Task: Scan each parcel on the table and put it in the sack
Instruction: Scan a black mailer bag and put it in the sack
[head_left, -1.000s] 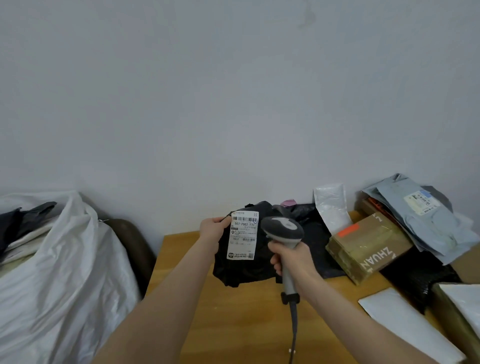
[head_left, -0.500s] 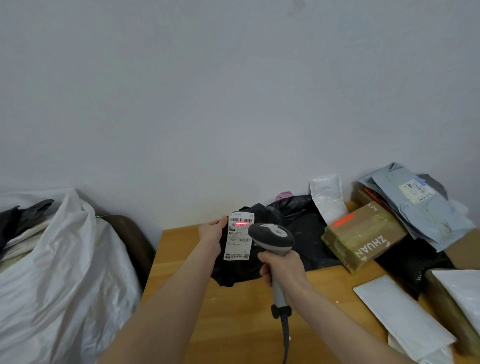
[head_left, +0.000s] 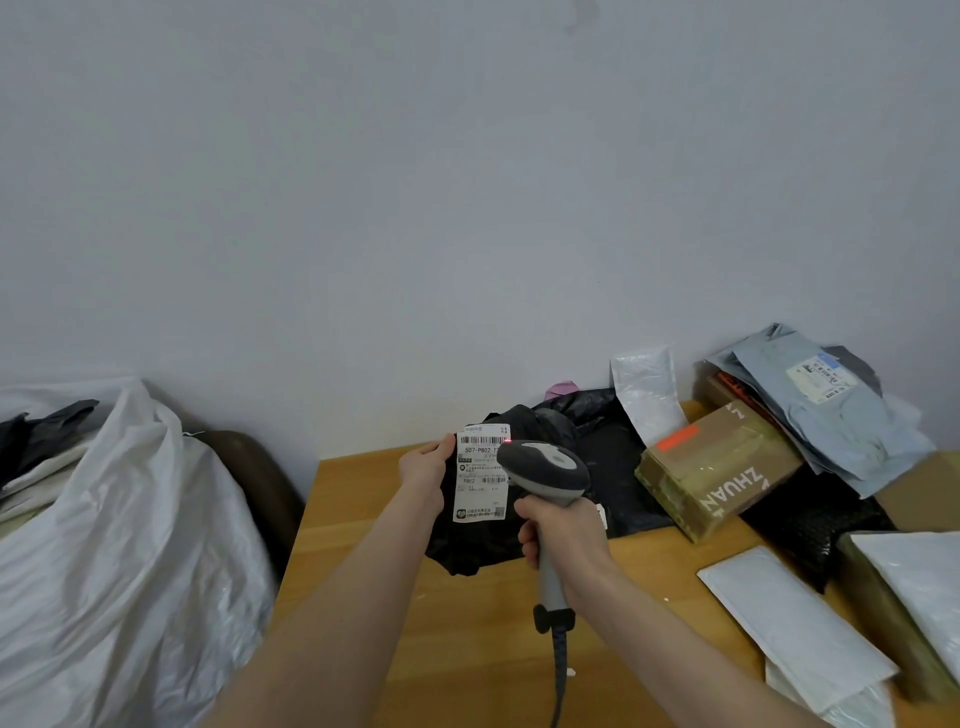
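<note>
Abutting a grey wall (head_left: 467, 208), the bench (head_left: 467, 649) bears parcels (head_left: 717, 467); left fingers (head_left: 445, 448) pinch a black parcel (head_left: 478, 545), right fingers (head_left: 530, 540) grip the scanner (head_left: 545, 462).

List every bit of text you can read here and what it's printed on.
"507-P802 T": white label on the black parcel held by the left hand; the rest is hidden behind the scanner.
"P802": lower on the same label.
"ZHUAN": side of the cardboard box.
Fine print on that label, and the sticker on the grey bag: too small to read.
</note>
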